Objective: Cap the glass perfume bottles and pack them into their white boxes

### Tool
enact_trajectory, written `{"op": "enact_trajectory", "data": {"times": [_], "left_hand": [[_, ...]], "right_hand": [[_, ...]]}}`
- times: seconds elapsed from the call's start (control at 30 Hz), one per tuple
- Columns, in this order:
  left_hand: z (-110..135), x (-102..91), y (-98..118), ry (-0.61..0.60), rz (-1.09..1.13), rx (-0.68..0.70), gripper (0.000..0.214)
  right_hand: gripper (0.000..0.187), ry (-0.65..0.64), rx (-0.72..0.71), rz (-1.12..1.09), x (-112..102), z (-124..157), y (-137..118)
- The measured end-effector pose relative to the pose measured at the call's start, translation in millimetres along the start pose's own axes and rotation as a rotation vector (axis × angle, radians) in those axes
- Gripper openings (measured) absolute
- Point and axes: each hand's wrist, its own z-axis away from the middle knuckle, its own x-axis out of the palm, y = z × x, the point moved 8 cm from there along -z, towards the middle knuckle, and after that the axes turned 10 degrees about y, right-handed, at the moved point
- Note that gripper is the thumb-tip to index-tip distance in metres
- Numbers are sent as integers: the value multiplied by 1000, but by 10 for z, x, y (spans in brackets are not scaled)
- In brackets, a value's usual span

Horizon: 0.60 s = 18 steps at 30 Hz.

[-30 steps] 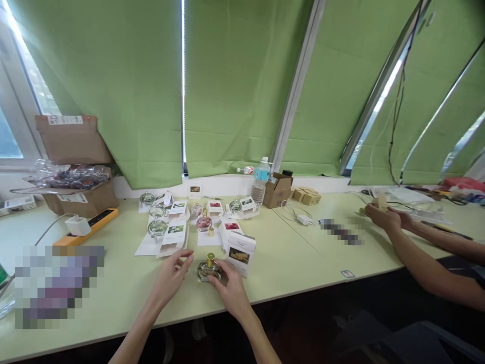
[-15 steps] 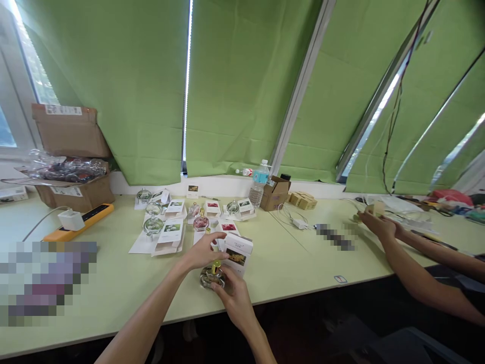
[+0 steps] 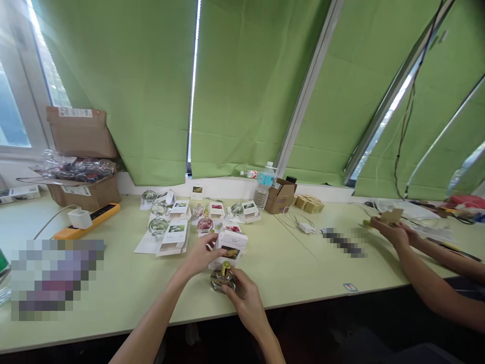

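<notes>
In the head view, my right hand [image 3: 247, 299] grips a round glass perfume bottle [image 3: 223, 281] with a gold cap, low over the table's front part. My left hand [image 3: 201, 255] has its fingers closed on the left side of a small white box [image 3: 230, 251] printed with a yellow-flower picture. The box stands just behind the bottle. Past it are more round bottles beside white boxes, among them a clear bottle [image 3: 157, 227], a box with a white-flower picture [image 3: 176, 230] and a pink bottle [image 3: 205, 224].
A clear water bottle [image 3: 262, 189] and a brown carton [image 3: 280, 196] stand at the back. An orange power strip [image 3: 96, 220] and a carton of plastic-wrapped items [image 3: 83, 189] are at left. A co-worker's hands [image 3: 390, 233] hold a small cardboard piece at right.
My left hand has closed in on the box, which now stands more squarely behind the bottle. The whole view has shifted slightly. The co-worker's cardboard piece is turned differently.
</notes>
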Motion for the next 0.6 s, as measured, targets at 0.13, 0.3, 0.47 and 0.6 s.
{"op": "enact_trajectory", "data": {"times": [0.13,0.3,0.47,0.6], "left_hand": [[184,-438,-55,147,-13,-38,40],[414,-794,-203,242,15,-95,42],[524,-880,-356,256,69,-142,45],[566,-854,-420,242,109,-159,46]], "right_hand": [[42,32,19,-1,-28,-27,104],[44,118,27,46,-124,-141,227],[47,197,11,59,-195,-236,332],[49,194,20,73,-169,-239,366]]}}
